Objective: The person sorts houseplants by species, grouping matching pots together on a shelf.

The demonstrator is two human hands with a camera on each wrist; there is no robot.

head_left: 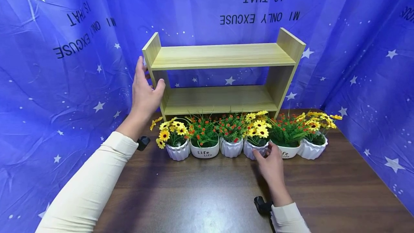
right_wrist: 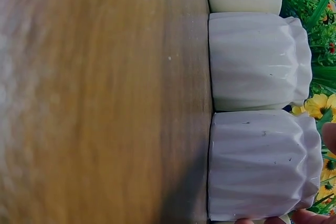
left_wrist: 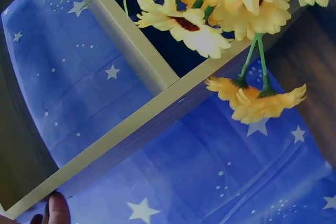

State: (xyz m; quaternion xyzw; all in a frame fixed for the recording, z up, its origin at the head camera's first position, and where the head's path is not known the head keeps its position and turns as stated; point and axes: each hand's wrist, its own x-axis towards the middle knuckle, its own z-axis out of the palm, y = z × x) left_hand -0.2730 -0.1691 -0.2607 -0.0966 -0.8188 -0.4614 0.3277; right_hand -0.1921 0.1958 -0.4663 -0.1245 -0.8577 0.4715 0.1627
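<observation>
My left hand (head_left: 145, 94) is at the left side panel of a light wooden two-tier shelf (head_left: 223, 56). Its fingers lie extended along the panel's outer face, with the thumb by the front edge. The left wrist view shows a fingertip (left_wrist: 59, 209) against the side panel (left_wrist: 126, 129). Down at the row of potted flowers, my right hand (head_left: 271, 163) grips a fluted white flowerpot (head_left: 249, 150) of yellow flowers (head_left: 258, 127). In the right wrist view, fingertips sit at the side and rim of this flowerpot (right_wrist: 262, 166), which stands on the table.
Several other white pots line up before the shelf, including an oval "Life" pot (head_left: 205, 151), a fluted pot (head_left: 231, 148) with red flowers and a yellow-flowered pot (head_left: 178, 152). Blue star-printed curtains (head_left: 207, 6) enclose the brown wooden table (head_left: 194, 190).
</observation>
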